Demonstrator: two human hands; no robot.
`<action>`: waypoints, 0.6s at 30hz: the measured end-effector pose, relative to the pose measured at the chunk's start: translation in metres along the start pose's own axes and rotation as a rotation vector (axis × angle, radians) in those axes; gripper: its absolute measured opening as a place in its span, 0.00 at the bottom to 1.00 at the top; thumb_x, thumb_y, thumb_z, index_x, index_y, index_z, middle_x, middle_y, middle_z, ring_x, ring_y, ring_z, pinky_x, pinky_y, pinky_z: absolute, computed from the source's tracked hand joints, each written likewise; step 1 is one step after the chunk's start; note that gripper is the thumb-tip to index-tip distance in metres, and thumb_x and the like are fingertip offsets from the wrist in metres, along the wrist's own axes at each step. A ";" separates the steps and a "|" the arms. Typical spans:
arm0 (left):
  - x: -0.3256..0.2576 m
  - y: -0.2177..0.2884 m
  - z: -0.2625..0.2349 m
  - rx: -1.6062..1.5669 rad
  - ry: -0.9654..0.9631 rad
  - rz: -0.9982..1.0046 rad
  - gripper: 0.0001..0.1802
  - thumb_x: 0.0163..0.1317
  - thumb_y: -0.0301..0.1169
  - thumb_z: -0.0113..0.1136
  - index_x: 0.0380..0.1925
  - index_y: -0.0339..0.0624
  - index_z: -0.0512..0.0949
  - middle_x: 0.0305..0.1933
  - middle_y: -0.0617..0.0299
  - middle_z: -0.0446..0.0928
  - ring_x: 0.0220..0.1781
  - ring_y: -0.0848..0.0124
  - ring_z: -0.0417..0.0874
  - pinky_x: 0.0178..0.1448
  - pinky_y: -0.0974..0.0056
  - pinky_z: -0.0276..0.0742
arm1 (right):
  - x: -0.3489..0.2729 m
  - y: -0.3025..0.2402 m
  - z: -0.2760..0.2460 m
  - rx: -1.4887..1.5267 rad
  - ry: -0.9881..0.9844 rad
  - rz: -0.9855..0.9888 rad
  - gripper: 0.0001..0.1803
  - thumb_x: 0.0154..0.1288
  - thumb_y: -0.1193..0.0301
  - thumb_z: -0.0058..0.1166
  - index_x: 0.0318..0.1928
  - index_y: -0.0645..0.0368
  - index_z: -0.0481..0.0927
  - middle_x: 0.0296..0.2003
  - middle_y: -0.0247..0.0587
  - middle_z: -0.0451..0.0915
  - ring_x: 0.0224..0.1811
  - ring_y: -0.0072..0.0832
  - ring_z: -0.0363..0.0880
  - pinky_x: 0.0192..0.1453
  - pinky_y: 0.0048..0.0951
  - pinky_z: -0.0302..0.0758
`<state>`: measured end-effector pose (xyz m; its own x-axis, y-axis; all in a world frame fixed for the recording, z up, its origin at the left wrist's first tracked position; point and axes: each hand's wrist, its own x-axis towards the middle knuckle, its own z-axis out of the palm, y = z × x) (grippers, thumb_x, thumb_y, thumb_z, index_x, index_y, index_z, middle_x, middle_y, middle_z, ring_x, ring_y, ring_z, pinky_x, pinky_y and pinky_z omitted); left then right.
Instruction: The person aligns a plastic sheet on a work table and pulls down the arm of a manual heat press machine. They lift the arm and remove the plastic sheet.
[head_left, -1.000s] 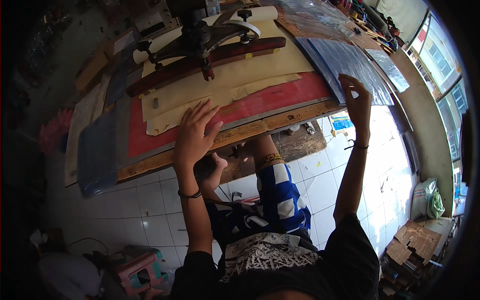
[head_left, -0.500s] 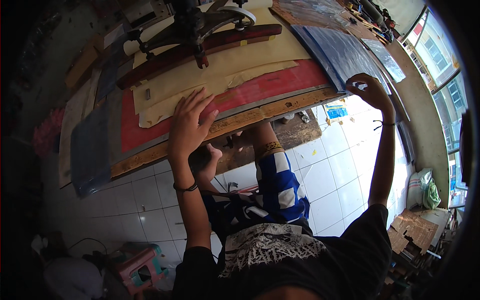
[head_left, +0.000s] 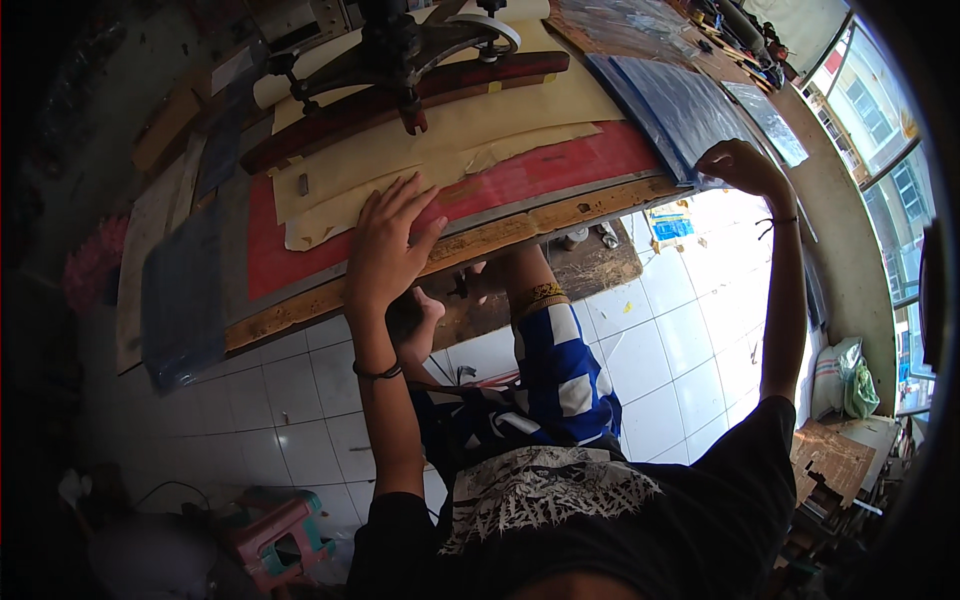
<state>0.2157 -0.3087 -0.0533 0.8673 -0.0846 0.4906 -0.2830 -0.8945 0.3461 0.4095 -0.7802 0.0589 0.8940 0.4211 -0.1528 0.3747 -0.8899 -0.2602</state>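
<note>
The right hand (head_left: 745, 172) is bent at the wrist with its fingers curled at the near corner of the blue plastic sheets (head_left: 665, 105); whether it has a sheet pinched or only touches the corner, I cannot tell. The left hand (head_left: 385, 245) is spread flat, holding nothing, laid over the near edge of the beige paper (head_left: 440, 145) and the red sheet (head_left: 560, 165) at the front of the table (head_left: 480, 240).

For handling that corner well, a light pinch between thumb and fingertip seems best, rubbing the layers apart so that just one comes away. Such slick film probably clings, so a slow peel is wiser than a tug. The left hand does best pressing gently, since the paper's torn edge could catch or ruck up. Both hands should mind the dark red bar (head_left: 500, 75) of the machine that hangs above the paper.

Of containers, a white sack (head_left: 827, 385) stands low on the right with a green bag (head_left: 861, 394) against it; what they hold is hidden. Beneath the table, a small round pot (head_left: 574, 240) sits on a worn board (head_left: 605, 262), its contents too small to make out.
</note>
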 end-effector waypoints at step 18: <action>-0.002 -0.003 -0.002 0.004 -0.012 -0.007 0.23 0.66 0.39 0.60 0.59 0.43 0.78 0.68 0.53 0.72 0.71 0.54 0.69 0.76 0.51 0.58 | 0.020 -0.003 0.007 -0.083 0.066 0.025 0.15 0.63 0.60 0.64 0.36 0.60 0.87 0.37 0.45 0.86 0.39 0.36 0.86 0.48 0.38 0.79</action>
<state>0.2140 -0.3051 -0.0539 0.8740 -0.0834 0.4788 -0.2754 -0.8967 0.3465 0.4246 -0.7681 0.0498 0.9166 0.3884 -0.0948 0.3684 -0.9126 -0.1771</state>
